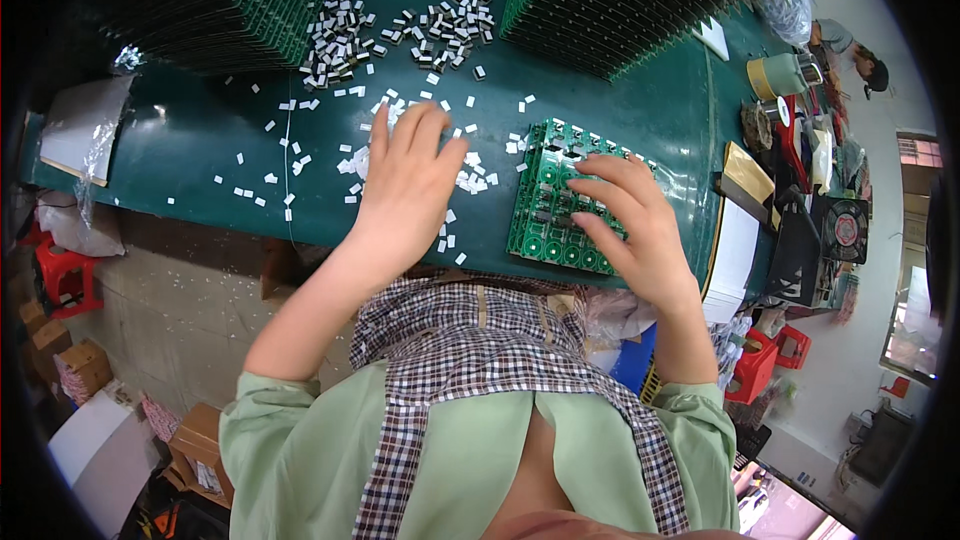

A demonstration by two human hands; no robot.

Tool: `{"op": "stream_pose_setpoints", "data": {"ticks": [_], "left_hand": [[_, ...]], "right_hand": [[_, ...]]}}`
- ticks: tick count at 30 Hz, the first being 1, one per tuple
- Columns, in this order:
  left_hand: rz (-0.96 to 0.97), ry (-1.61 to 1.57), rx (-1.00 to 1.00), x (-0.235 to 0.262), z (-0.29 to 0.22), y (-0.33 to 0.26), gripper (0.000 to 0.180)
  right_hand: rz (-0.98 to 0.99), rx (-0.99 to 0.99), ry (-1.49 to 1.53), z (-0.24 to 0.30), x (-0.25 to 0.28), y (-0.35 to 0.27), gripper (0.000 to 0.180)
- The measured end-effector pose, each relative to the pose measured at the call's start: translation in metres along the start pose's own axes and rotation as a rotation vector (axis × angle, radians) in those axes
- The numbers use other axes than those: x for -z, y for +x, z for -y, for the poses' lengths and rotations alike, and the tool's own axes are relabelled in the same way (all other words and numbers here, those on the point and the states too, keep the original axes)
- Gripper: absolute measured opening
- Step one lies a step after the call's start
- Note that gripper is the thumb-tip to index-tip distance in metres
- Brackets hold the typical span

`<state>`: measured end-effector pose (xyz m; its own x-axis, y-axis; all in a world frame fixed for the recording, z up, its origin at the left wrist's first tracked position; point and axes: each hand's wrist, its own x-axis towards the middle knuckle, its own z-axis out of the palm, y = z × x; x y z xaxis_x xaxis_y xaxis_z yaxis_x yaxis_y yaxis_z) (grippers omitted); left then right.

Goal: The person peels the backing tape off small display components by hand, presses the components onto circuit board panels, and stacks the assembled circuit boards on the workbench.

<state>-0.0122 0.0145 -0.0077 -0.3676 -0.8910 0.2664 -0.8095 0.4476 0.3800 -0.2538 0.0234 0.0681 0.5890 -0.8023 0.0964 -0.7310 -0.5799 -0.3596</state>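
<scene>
My left hand point(405, 190) is over the green tabletop point(190, 140), fingers apart, among small white rectangular pieces point(355, 162) lying scattered and in loose heaps. Nothing shows in its grasp. To the right, a green circuit board panel point(560, 248) with round pads and dark components lies near the front edge, seemingly on top of another board. Over its right part is my right hand point(640, 230), the fingers curved and separated, with fingertips at or just above the dark components. Whether they touch the components cannot be made out. The hand hides the panel's right side.
Tall stacks of green boards stand at the back left point(250, 0) and back right point(600, 0). Between them lies a heap of small white-and-dark parts point(440, 30). Papers point(735, 250), a green-and-yellow cup point(775, 76) and a small fan point(845, 230) are at the right. Another person point(850, 55) is beyond.
</scene>
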Motion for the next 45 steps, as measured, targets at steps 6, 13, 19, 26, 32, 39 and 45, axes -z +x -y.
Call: {"op": "stream_pose_setpoints", "data": {"ticks": [6,13,19,26,32,39,45], "left_hand": [[0.059,-0.294,-0.186,-0.027,0.002,0.051,0.046],[0.105,-0.367,-0.184,-0.035,0.01,0.072,0.023],[0.043,-0.303,-0.108,-0.036,-0.002,0.068,0.005],[0.108,-0.21,-0.068,-0.007,0.009,0.057,0.004],[0.122,0.005,-0.227,-0.004,-0.009,0.009,0.056],[0.27,-0.072,-0.243,-0.009,-0.02,-0.021,0.078],[0.259,0.048,-0.148,0.005,0.002,-0.035,0.075]], "right_hand": [[-0.146,-0.174,0.135,0.0,-0.006,-0.02,0.025],[-0.183,-0.285,0.165,-0.011,-0.007,-0.044,0.023],[-0.232,-0.255,0.134,-0.01,-0.003,-0.047,0.023],[-0.208,-0.207,0.141,-0.009,0.005,-0.044,0.026],[0.04,-0.008,-0.071,0.029,-0.001,-0.019,0.043],[0.007,-0.08,-0.047,0.022,0.002,-0.021,0.048],[0.046,-0.059,-0.207,0.043,-0.031,0.028,0.068]]}}
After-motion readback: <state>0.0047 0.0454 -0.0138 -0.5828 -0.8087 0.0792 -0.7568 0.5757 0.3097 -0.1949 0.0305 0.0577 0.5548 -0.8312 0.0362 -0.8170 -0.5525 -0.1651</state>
